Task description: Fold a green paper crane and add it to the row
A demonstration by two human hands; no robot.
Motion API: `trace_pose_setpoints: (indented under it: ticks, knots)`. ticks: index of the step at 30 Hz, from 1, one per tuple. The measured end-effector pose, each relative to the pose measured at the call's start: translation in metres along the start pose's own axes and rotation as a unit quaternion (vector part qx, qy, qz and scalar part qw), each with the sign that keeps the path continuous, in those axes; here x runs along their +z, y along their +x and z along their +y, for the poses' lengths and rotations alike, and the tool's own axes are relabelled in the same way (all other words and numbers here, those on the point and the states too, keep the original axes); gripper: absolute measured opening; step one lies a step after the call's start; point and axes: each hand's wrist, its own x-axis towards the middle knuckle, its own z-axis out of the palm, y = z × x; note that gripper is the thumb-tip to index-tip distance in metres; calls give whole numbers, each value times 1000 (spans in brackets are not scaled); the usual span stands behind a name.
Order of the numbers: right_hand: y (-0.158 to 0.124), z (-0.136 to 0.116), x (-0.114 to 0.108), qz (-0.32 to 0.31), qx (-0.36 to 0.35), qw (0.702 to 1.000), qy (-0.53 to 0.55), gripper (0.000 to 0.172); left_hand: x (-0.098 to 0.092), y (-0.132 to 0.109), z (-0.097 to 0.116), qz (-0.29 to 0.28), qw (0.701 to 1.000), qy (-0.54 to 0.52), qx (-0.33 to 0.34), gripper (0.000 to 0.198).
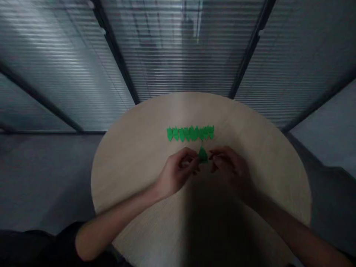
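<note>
A small green folded-paper piece (203, 155), with a pointed top and a wider base, is held upright over the table. My left hand (179, 168) pinches it at its left side between thumb and fingers. Just right of the piece is my right hand (229, 163), with its fingers bent and slightly apart and nothing seen between them. Its fingertips come very near the paper's right edge. Beyond both hands lies a row of several similar green folded-paper pieces (182, 134), side by side with their points toward me. Shadow dims the right hand's details.
Everything rests on a round light-wood table (125, 148). Behind it stand glass panels with horizontal blinds (178, 66) and dark frames. A grey floor (41, 178) shows at the left. My shadow falls across the table's near middle.
</note>
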Motion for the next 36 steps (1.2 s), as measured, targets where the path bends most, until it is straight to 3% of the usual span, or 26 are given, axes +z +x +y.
trace_pose_setpoints:
  ticks: [5,10,20,25,36]
  knots:
    - [-1,-1,-2,-67,37,997,33,19,2,0,4,20,999,48,8,17]
    - [-1,3,-2,-85,67,993,38,21,3,-1,4,18,999,49,13,17]
    - [1,2,-3,-165,95,978,85,21,-7,4,10,-27,998,-53,14,25]
    - [1,1,-1,-171,97,977,78,24,-8,4,12,-48,997,-63,6,19]
    - [1,-2,-1,-159,109,979,63,23,-8,3,10,-36,997,-74,2,20]
